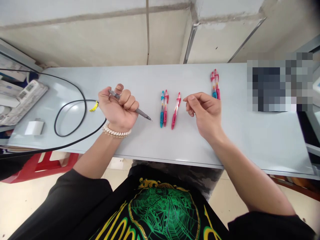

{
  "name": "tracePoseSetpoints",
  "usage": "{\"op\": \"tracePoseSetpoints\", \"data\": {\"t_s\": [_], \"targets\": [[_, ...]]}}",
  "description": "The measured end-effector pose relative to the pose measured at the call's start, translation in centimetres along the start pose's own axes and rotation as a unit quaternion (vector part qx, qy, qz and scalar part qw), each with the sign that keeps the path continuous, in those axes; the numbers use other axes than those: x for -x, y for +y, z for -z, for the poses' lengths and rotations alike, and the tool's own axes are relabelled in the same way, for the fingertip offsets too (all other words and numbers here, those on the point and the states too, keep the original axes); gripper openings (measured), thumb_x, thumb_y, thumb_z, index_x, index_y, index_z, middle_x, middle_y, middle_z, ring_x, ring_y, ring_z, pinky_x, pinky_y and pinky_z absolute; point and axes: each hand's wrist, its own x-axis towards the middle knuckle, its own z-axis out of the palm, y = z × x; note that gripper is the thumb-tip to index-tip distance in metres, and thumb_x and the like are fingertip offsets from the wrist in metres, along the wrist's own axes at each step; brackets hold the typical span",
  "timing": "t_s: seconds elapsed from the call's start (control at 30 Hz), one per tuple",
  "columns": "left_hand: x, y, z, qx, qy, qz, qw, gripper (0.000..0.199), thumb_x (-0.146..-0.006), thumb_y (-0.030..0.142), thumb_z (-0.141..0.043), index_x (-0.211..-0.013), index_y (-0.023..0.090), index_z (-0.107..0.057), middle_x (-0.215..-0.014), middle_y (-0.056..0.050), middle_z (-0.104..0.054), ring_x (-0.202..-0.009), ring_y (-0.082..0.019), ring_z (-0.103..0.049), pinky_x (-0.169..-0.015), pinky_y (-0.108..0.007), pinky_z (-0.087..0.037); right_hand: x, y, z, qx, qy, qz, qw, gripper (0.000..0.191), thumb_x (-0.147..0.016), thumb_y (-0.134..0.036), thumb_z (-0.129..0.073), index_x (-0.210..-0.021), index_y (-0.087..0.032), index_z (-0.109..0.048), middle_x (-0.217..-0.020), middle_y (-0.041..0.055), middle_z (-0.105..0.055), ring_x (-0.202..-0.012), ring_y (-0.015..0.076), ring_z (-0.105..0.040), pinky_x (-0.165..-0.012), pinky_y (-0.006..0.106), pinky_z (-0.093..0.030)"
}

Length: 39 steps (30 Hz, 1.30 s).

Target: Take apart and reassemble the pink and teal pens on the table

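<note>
My left hand (121,108) is closed around a grey pen (143,113), its point slanting down to the right above the table. On the tabletop between my hands lie a blue pen (162,110) and a pink pen (166,108) side by side. A second pink pen (176,111) lies slightly apart, close to my right hand (206,111). That hand's thumb and forefinger are drawn together, with the other fingers curled; anything between them is hidden or too small to name. Beyond it, another blue pen (213,83) and pink pen (217,81) lie together, partly covered by the hand.
A black cable (85,110) with a yellow tag (94,106) loops over the left of the pale table (140,146). Near it are a white charger (34,128) and a white power strip (32,91). A blurred dark object (268,88) sits at right. A red stool (42,166) stands below.
</note>
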Motion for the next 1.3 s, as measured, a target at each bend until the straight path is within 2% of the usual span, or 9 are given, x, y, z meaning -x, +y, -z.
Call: {"op": "tracePoseSetpoints", "data": {"t_s": [0.1, 0.27, 0.43, 0.63, 0.73, 0.87, 1.0, 1.1, 1.3], "targets": [[0.1, 0.1, -0.4, 0.010, 0.010, 0.013, 1.000, 0.048, -0.103, 0.069, -0.044, -0.079, 0.027, -0.044, -0.052, 0.004, -0.015, -0.046, -0.013, -0.027, -0.050, -0.036, -0.021, 0.1, -0.2, -0.1, 0.006, -0.005, -0.002, 1.000, 0.038, -0.096, -0.058, -0.071, -0.084, -0.022, -0.073, -0.067, -0.0015, -0.060, -0.061, 0.0108, -0.055, -0.055, 0.028, -0.045], [0.2, 0.4, -1.3, 0.019, 0.049, 0.018, 0.998, 0.055, -0.109, 0.066, -0.019, -0.078, 0.027, -0.041, -0.055, 0.005, -0.012, -0.044, -0.013, -0.011, -0.047, -0.036, -0.018, 0.1, -0.5, -0.2, 0.005, -0.004, -0.001, 1.000, 0.038, -0.095, -0.057, -0.072, -0.082, -0.021, -0.072, -0.065, -0.0024, -0.058, -0.059, 0.0100, -0.054, -0.057, 0.028, -0.046], [0.7, 0.6, -1.7, 0.003, 0.014, 0.031, 0.999, 0.054, -0.104, 0.073, -0.034, -0.076, 0.028, -0.043, -0.053, 0.005, -0.015, -0.046, -0.013, -0.010, -0.046, -0.037, -0.014, 0.1, -0.5, -0.2, 0.005, -0.006, -0.005, 1.000, 0.039, -0.093, -0.059, -0.073, -0.083, -0.021, -0.074, -0.065, -0.0025, -0.059, -0.058, 0.0097, -0.052, -0.056, 0.028, -0.045], [0.6, 0.4, -1.9, 0.047, 0.017, 0.036, 0.998, 0.054, -0.109, 0.065, -0.020, -0.078, 0.026, -0.042, -0.054, 0.005, -0.015, -0.046, -0.012, -0.010, -0.046, -0.035, -0.015, 0.1, -0.5, -0.2, 0.007, -0.005, -0.008, 1.000, 0.039, -0.092, -0.059, -0.075, -0.084, -0.021, -0.076, -0.063, -0.0025, -0.059, -0.056, 0.0095, -0.051, -0.054, 0.027, -0.042], [0.8, 0.6, -2.5, 0.057, 0.029, 0.049, 0.997, 0.060, -0.107, 0.071, -0.016, -0.078, 0.026, -0.042, -0.052, 0.006, -0.014, -0.045, -0.012, -0.010, -0.047, -0.035, -0.016, 0.2, -0.6, -0.2, 0.017, -0.017, -0.009, 1.000, 0.038, -0.093, -0.057, -0.074, -0.084, -0.020, -0.076, -0.063, -0.0024, -0.059, -0.057, 0.0094, -0.051, -0.052, 0.027, -0.041], [1.4, 1.1, -3.7, 0.145, 0.039, 0.056, 0.987, 0.069, -0.102, 0.074, 0.001, -0.079, 0.025, -0.042, -0.052, 0.006, -0.018, -0.044, -0.011, -0.009, -0.044, -0.033, -0.015, 0.6, -0.5, -0.6, 0.029, -0.050, 0.016, 0.998, 0.031, -0.095, -0.049, -0.073, -0.086, -0.020, -0.073, -0.070, -0.0017, -0.064, -0.063, 0.0098, -0.055, -0.057, 0.026, -0.045], [1.6, 0.8, -4.5, 0.146, 0.058, 0.071, 0.985, 0.065, -0.101, 0.079, -0.013, -0.078, 0.025, -0.041, -0.052, 0.006, -0.023, -0.043, -0.011, -0.016, -0.043, -0.031, -0.021, 1.4, 0.3, -1.6, 0.064, -0.108, 0.085, 0.988, 0.023, -0.096, -0.041, -0.071, -0.107, -0.021, -0.072, -0.091, 0.0014, -0.072, -0.076, 0.0118, -0.063, -0.067, 0.027, -0.054], [2.3, -0.2, -5.3, 0.117, 0.041, 0.083, 0.989, 0.059, -0.098, 0.079, -0.033, -0.078, 0.025, -0.046, -0.057, 0.005, -0.032, -0.047, -0.012, -0.032, -0.048, -0.029, -0.036, 2.2, 1.0, -2.5, 0.128, -0.158, 0.146, 0.968, 0.037, -0.093, -0.039, -0.075, -0.123, -0.020, -0.065, -0.106, 0.0058, -0.074, -0.084, 0.0148, -0.067, -0.079, 0.032, -0.057], [4.4, -1.7, -6.3, 0.093, -0.079, 0.086, 0.989, 0.040, -0.086, 0.065, -0.062, -0.086, 0.026, -0.057, -0.070, 0.000, -0.052, -0.063, -0.017, -0.055, -0.071, -0.036, -0.059, 2.9, 1.0, -2.4, 0.197, -0.234, 0.116, 0.945, 0.024, -0.100, -0.026, -0.058, -0.124, -0.019, -0.058, -0.085, -0.0002, -0.073, -0.065, 0.0116, -0.061, -0.064, 0.027, -0.049]]}}
